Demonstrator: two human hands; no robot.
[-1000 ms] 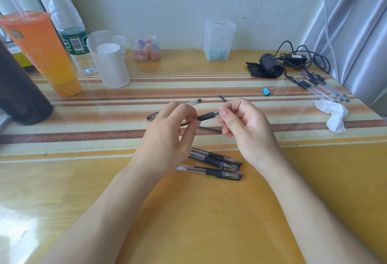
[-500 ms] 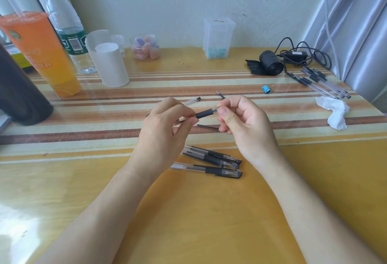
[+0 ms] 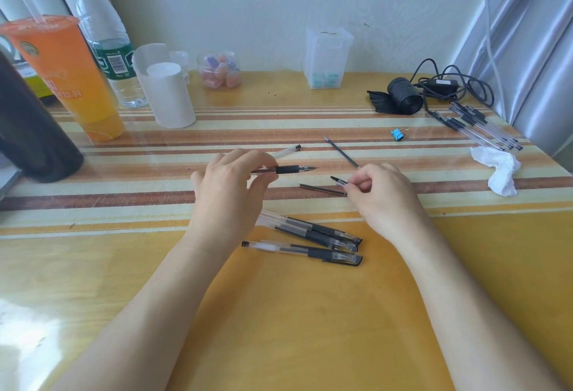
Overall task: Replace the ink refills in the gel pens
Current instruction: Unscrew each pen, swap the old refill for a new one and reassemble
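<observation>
At the centre of the frame, the left hand [image 3: 231,186] is gripping a gel pen [image 3: 290,169] by its barrel, fingers curled round it, with the tip pointing right over the bench [image 3: 279,313]. The pen is probably light, stiff and slick, so its black rubber grip is likely offering the surest hold. Just to the right, the right hand [image 3: 383,195] is pinching a small black part [image 3: 338,179], too small to identify, near a loose refill [image 3: 322,189] lying on the bench.
</observation>
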